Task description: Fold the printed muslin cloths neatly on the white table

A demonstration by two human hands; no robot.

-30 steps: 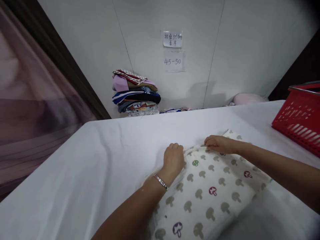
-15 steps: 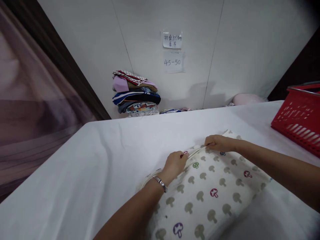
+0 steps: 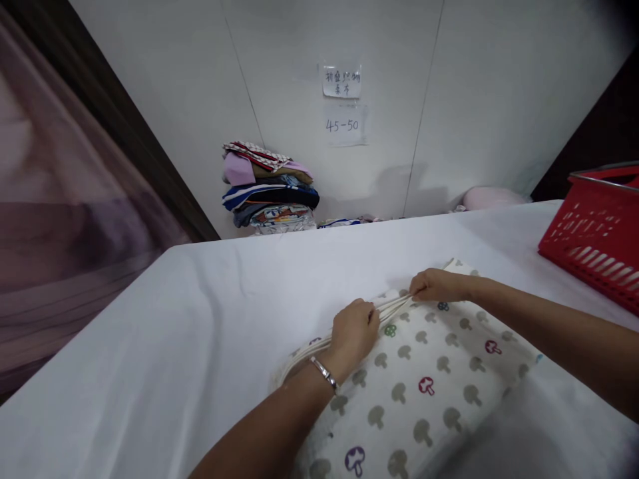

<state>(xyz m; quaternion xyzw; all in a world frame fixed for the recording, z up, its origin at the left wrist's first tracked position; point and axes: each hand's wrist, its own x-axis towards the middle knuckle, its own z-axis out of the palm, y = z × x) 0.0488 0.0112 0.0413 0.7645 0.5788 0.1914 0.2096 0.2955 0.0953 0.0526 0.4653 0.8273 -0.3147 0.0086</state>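
A folded white cloth [image 3: 434,362] printed with grey mushrooms and a few coloured ones lies on the white-covered table in front of me. My left hand [image 3: 355,330], with a silver bracelet at the wrist, is closed around the layered far edge of the cloth. To its right, my right hand [image 3: 435,286] pinches the same edge near the far right corner. Several layers show as a raised bundle between the two hands. Part of the cloth's left side is hidden behind my left forearm.
A red plastic basket [image 3: 594,233] with a metal handle stands at the table's right. Beyond the far edge are a stack of folded fabrics [image 3: 272,189] and a pink bundle [image 3: 494,198]. Handwritten papers [image 3: 344,124] hang on the wall; a sheer curtain [image 3: 74,233] hangs at left.
My left hand has turned and closed more fully over the cloth's edge, and more layers show bunched between my hands. My right hand stays nearly in place.
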